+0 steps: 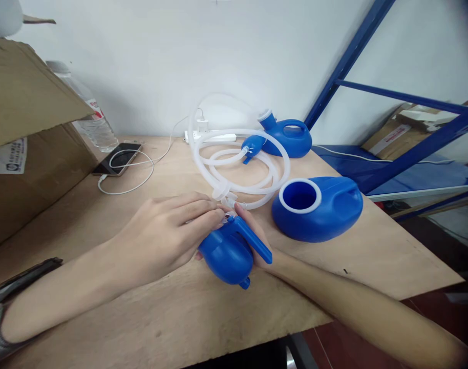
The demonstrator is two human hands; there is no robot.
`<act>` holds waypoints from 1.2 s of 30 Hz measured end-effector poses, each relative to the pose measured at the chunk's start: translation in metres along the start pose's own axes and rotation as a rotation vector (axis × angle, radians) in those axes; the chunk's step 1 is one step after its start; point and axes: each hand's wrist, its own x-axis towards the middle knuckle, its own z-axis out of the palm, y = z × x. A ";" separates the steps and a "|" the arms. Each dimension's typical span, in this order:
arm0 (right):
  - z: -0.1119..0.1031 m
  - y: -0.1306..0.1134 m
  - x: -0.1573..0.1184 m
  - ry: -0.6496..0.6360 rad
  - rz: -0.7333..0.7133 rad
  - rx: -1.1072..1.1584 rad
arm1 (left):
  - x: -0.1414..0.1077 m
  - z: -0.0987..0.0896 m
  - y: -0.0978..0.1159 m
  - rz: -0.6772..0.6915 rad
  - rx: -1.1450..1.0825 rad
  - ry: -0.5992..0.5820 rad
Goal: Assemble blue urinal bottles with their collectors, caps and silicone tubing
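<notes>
A: What did the hands have hold of?

B: A blue bulb [228, 256], directly between them. The right hand [253, 225] was curved round its far right side, closed enough to support it. The left hand [176, 225] lay over the top, fingers drawn together at a small clear piece [227, 216]; I couldn't tell whether they had pinched it.

A: Did the grip look safe?

B: Mostly. But the bulb was round and seemed smooth, and it hung above the table [395, 256], so a hard push from the left fingers could have rolled it out of the right palm. The blue tab [256, 245] pointing towards the right wrist might have caught there if it turned.

A: And around them?

B: Clear tubing [286, 164] lay coiled just beyond the fingertips; a forward reach could have snagged a loop. The open blue bottle [326, 220] stood near, right of the right hand, and an outward swing of that arm could have knocked it. The other blue bottle [295, 141] was farther ahead, better out of harm's way.
</notes>
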 end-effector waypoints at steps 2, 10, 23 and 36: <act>0.003 -0.002 -0.003 -0.040 0.004 0.048 | -0.001 0.000 0.000 -0.007 -0.003 0.014; 0.000 -0.002 -0.006 -0.149 0.023 0.073 | -0.006 -0.001 0.006 -0.138 0.114 0.043; -0.014 0.012 -0.002 -0.117 -0.070 -0.023 | -0.006 0.009 0.019 -0.104 0.193 0.067; 0.001 -0.003 -0.008 -0.023 -0.111 -0.041 | 0.012 -0.006 0.018 0.070 0.452 -0.043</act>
